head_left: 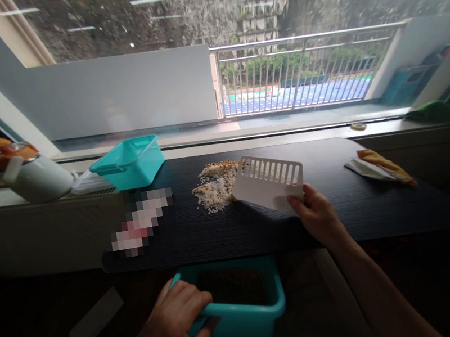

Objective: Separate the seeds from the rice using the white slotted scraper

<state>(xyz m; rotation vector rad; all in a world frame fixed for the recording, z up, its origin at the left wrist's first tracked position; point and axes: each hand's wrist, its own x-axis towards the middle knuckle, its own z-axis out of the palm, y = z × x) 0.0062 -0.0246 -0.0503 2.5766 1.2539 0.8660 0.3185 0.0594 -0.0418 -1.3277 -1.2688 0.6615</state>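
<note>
My right hand [318, 215] pinches the corner of a flat white plastic plate with a row of slots [260, 190], tilted above the dark table [219, 240]. The plate's left end is by a pile of white grains and tan beans or pellets [216, 190] and hides part of it. Below the table's front edge, my left hand [172, 322] is wrapped round the left rim of a teal plastic tub [247, 308]. Inside the tub lies dark granular stuff that I cannot make out well.
A second teal tub [138, 162] stands at the table's back left. Left of the pile lies a pixelated item [142, 224]. A folded yellow and white packet [381, 166] lies to the right. A pale pot with an orange figure [38, 178] is on the sill.
</note>
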